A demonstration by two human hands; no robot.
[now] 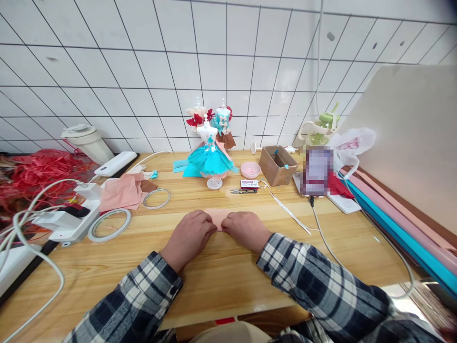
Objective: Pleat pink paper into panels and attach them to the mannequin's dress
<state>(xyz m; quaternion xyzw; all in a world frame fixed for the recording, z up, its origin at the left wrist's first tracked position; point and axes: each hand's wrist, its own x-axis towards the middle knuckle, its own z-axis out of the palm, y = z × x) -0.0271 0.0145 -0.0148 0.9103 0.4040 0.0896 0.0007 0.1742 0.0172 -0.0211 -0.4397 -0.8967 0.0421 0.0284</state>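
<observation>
A peach-pink strip [218, 217], thin like crepe paper or cloth, lies flat on the wooden table in front of me. My left hand [193, 233] has its fingers pressed together on the strip's left part, near its front edge. From the other side my right hand [246, 229] pinches the same front edge, its fingertips close to the left ones. Both hands cover the ends of the strip, and my thumbs are partly hidden. Beyond it stands a small dress form [210, 157] in a turquoise skirt. Thread snips [243, 191] lie beside a small white-and-red box [249, 183].
Farther back are a pink bowl [250, 169] and a cardboard box [278, 166]. Rolls of tape [110, 225], folded peach material [123, 191] and a power strip [76, 219] with cables occupy the left. On the right are a phone [317, 171] with its cable and coloured rolls [403, 228].
</observation>
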